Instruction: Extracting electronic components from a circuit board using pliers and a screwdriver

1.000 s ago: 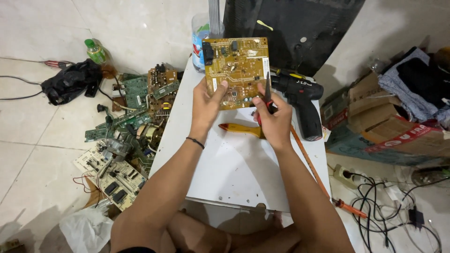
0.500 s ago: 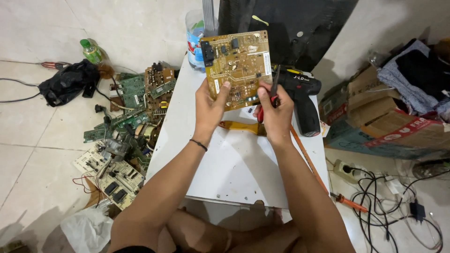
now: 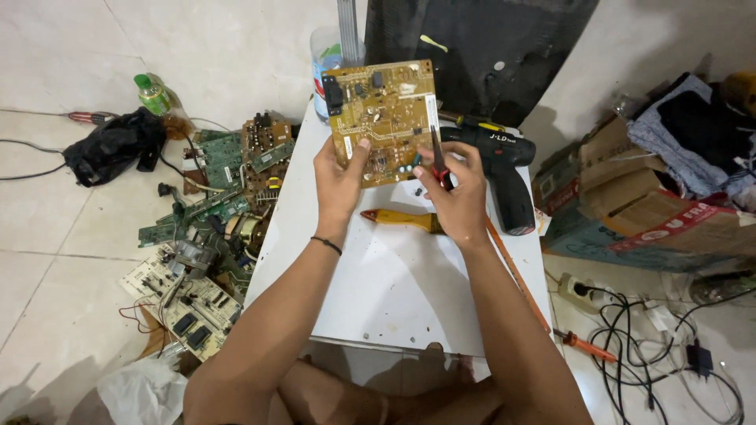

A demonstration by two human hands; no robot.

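Pale floor tiles [image 3: 87, 260] fill the left half of the frame, with one white worktop [image 3: 409, 291] at the centre. One large black panel [image 3: 480, 47] leans at the top centre, behind the worktop. At the right edge sit flattened cardboard boxes [image 3: 630, 205] with a heap of clothes [image 3: 693, 134] on them; how many of each cannot be told. Left of the worktop lies a pile of scrap circuit boards [image 3: 213, 212], too tangled to count. One black bag [image 3: 110, 145] rests at the upper left, one green bottle [image 3: 153, 94] just beside it. One black cordless drill [image 3: 500, 169] lies on the worktop's upper right.

One yellow-brown circuit board [image 3: 382, 118] is held up over the far end of the worktop. The left hand [image 3: 339, 177] grips its lower left edge, thumb on the face. The right hand [image 3: 457, 193] is clenched around one red-handled tool [image 3: 437, 157], whose tip touches the board's lower right. One yellow-handled tool [image 3: 402, 219] lies on the worktop below the hands. One orange-handled screwdriver [image 3: 551, 315] slants along the worktop's right edge. Cables [image 3: 654, 330] tangle at the lower right.
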